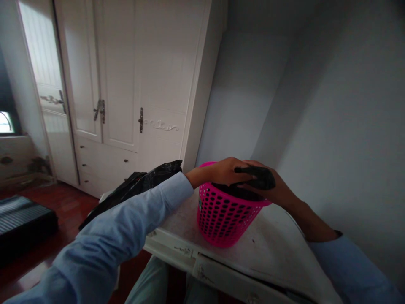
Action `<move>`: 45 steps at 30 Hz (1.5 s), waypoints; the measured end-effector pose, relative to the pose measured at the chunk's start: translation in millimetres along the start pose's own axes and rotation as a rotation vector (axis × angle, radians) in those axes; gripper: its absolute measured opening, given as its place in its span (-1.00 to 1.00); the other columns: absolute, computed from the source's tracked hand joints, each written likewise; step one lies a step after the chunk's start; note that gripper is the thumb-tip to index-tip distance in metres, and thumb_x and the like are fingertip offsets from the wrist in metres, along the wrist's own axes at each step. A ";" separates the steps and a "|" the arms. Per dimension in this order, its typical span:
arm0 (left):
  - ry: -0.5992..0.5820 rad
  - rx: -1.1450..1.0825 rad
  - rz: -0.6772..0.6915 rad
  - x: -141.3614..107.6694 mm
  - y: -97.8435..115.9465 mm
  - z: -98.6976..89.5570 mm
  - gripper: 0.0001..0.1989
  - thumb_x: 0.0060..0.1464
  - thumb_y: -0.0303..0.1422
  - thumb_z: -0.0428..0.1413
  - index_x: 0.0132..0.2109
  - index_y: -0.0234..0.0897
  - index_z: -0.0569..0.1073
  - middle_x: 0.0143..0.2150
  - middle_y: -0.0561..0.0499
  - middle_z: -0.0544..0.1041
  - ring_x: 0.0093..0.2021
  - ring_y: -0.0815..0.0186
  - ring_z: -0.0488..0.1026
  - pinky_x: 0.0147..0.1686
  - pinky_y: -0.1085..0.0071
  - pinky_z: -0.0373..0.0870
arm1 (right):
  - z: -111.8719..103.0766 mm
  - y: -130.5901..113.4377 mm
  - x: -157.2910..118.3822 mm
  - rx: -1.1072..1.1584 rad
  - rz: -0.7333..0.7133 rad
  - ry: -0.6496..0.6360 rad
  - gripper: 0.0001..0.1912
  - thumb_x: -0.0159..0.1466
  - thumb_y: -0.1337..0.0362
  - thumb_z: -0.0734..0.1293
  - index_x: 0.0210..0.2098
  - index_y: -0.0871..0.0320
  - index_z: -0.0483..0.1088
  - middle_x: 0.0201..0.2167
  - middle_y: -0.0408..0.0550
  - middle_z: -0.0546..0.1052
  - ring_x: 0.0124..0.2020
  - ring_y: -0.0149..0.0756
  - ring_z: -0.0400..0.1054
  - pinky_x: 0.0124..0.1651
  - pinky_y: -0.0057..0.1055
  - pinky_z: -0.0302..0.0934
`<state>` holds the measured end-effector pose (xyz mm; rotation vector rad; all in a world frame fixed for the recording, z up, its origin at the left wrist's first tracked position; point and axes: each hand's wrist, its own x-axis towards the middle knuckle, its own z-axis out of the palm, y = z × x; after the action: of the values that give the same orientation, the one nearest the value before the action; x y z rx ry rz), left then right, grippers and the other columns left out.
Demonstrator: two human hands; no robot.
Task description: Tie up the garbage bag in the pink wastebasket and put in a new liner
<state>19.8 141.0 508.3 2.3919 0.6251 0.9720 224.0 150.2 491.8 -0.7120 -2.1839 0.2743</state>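
Observation:
A bright pink basket (224,217) with rows of holes stands upright on the white table. Dark plastic shows through its holes and inside its mouth. Over the rim, a bunched edge of a black plastic bag (259,177) sticks up between my hands. My left hand (227,171) reaches across the near left rim, its fingers closed on the bag. At the right rim my right hand (280,192) is curled round the same bunch, with part of its fingers hidden behind the plastic.
Another black plastic bag (152,177) lies on the left of the white table (268,249), beyond my left sleeve. A white wardrobe (161,76) stands behind, and a grey wall (341,118) rises at the right. A dark box-like object (25,223) sits on the red floor at far left.

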 end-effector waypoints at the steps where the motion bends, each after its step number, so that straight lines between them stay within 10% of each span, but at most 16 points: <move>1: 0.050 0.015 0.057 0.8 -2.2 0.4 -0.85 0.21 -0.38 0.13 -0.31 -0.24 0.57 -0.36 0.01 0.58 -0.38 0.36 0.50 -0.28 0.43 0.43 | 0.0 -1.5 0.9 -0.065 0.011 0.023 -0.34 0.08 0.01 0.54 0.14 0.04 0.43 0.06 0.03 0.61 0.07 0.05 0.51 0.13 -0.04 0.39; 6: 0.273 -0.039 0.231 -0.6 -21.3 3.7 -0.85 0.12 -0.47 0.17 -0.22 -0.18 0.63 -0.04 -0.12 0.60 0.11 0.17 0.46 0.20 0.19 0.31 | 0.9 -3.1 2.8 -0.458 0.072 0.096 -0.46 0.23 0.15 0.38 0.20 0.05 0.44 -0.21 0.01 0.69 -0.26 0.01 0.58 -0.23 -0.19 0.39; 10: 0.420 -0.244 0.198 -4.8 -34.4 3.9 -0.84 0.07 -0.45 0.18 -0.22 -0.19 0.65 -0.09 -0.07 0.62 0.05 0.21 0.48 0.21 0.20 0.30 | 4.3 -5.5 3.2 -0.741 0.036 0.136 -0.64 0.29 0.16 0.31 0.05 0.04 0.54 -0.16 0.06 0.69 -0.24 0.03 0.57 -0.27 -0.23 0.27; 20: 0.324 -0.704 -0.097 -11.7 -27.0 6.9 -0.86 0.05 -0.37 0.17 -0.27 -0.28 0.62 -0.26 -0.02 0.62 -0.20 0.31 0.52 0.00 0.33 0.38 | 19.4 -3.7 3.6 -0.895 0.208 0.292 -0.78 0.30 0.11 0.28 -0.23 0.13 0.41 -0.52 -0.01 0.52 -0.55 -0.18 0.33 -0.44 -0.37 -0.17; 31: 0.424 -0.650 -0.147 -2.4 -26.5 13.7 -0.77 0.17 -0.41 0.01 -0.26 -0.27 0.57 -0.22 0.00 0.61 -0.16 0.30 0.50 -0.08 0.38 0.41 | 23.6 -8.5 9.5 -0.368 0.215 0.398 -0.79 0.14 0.09 0.28 -0.45 0.04 0.19 -0.59 -0.18 0.33 -0.54 -0.26 0.24 -0.41 -0.35 0.01; 38: 0.464 -0.905 -0.093 -8.8 -22.4 7.0 -0.82 0.05 -0.39 0.05 -0.43 -0.30 0.51 -0.14 -0.12 0.67 -0.07 0.16 0.55 0.05 0.22 0.42 | 18.6 -11.0 -4.3 0.212 0.298 0.215 -0.51 0.09 -0.08 0.48 -0.16 0.04 0.31 -0.23 -0.06 0.61 -0.29 -0.20 0.49 -0.26 -0.31 0.33; 45: 0.320 -0.900 -0.072 -11.7 -29.0 0.2 -0.85 0.00 -0.39 0.14 -0.36 -0.34 0.59 -0.16 -0.17 0.69 -0.08 0.12 0.58 0.09 0.16 0.39 | 7.9 -6.1 -0.3 0.643 0.559 0.301 -0.35 0.00 -0.08 0.58 -0.01 0.06 0.48 -0.33 -0.10 0.65 -0.38 -0.28 0.50 -0.32 -0.39 0.37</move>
<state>5.8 156.9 485.4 1.4301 0.2727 1.2685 215.7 145.3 488.9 -0.8951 -1.4441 1.0286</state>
